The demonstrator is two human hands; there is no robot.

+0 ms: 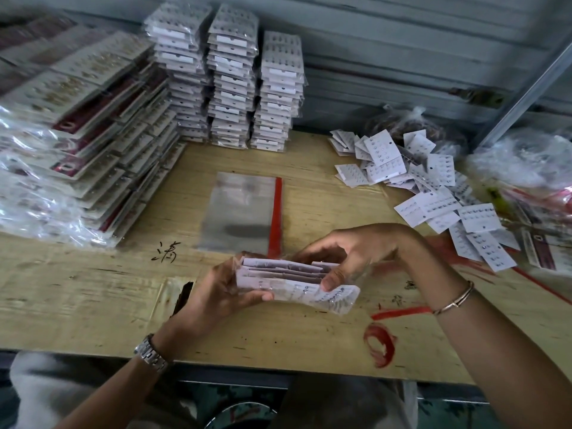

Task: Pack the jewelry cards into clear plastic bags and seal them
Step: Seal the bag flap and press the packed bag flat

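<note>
A clear plastic bag with several white jewelry cards in it is held above the wooden table. My left hand grips its left end. My right hand reaches over the top; its thumb and fingers pinch the cards at the bag's open mouth. A stack of empty clear bags with a red adhesive strip lies flat just beyond my hands. Loose jewelry cards are strewn in a heap at the right.
Three tall stacks of packed cards stand at the back. Rows of larger bagged cards fill the left. Peeled red strips lie near the front edge at the right. Plastic bags of stock sit far right.
</note>
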